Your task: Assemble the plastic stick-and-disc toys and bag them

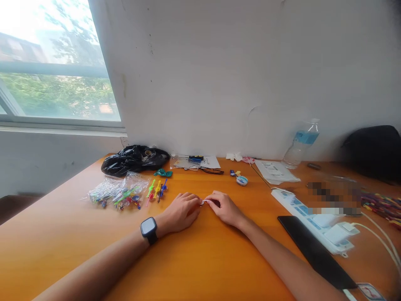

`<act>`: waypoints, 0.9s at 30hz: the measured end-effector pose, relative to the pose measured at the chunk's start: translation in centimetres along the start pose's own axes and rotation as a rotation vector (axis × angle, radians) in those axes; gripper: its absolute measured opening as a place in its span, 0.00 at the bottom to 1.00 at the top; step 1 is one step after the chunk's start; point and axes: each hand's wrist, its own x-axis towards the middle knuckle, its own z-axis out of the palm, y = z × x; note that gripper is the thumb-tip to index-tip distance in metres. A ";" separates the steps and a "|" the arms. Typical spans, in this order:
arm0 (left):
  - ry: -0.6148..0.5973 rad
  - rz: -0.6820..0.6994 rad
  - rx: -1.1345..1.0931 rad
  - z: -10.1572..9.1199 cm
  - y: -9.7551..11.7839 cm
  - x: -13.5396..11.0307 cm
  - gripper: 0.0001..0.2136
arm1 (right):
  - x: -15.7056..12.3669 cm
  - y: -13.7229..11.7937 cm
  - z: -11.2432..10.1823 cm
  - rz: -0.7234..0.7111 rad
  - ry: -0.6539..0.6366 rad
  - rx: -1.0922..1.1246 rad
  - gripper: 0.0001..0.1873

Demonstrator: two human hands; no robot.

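Evidently, the room is plain: a pale wall with dark specks, and at the left a window onto green foliage. The bench is smooth orange-brown wood with a soft sheen. Near its middle, a small white piece sits between both hands; whether it touches the wood I cannot tell. The right grip is pinched, thumb and forefinger closed on the piece. The left grip has fingertips at its other side; how tightly they close I cannot tell. Noted to the left: clear packets of coloured parts, a row of bright plastic pieces, and a black plastic bag behind. To the right: a white power strip with plugs fitted, and a blue-labelled bottle by the wall.
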 end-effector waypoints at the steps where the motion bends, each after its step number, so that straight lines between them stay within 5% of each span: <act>1: 0.004 -0.006 -0.009 0.0 0.0 -0.1 0.09 | 0.0 0.0 0.0 -0.002 0.004 0.008 0.14; 9: 0.126 -0.079 -0.104 0.2 -0.7 -0.7 0.26 | 0.6 0.8 -0.5 0.189 0.087 0.271 0.24; 13: 0.214 -0.154 -0.131 -0.3 -0.8 -0.9 0.22 | 0.7 0.8 -1.5 0.407 0.095 0.597 0.31; 17: 0.285 -0.207 -0.117 -0.7 -0.6 -0.9 0.20 | 0.6 0.5 -2.6 0.420 0.182 0.867 0.34; 27: 0.183 -0.094 -0.136 -0.8 0.0 -0.7 0.20 | 0.7 1.1 -1.1 0.404 0.180 0.527 0.30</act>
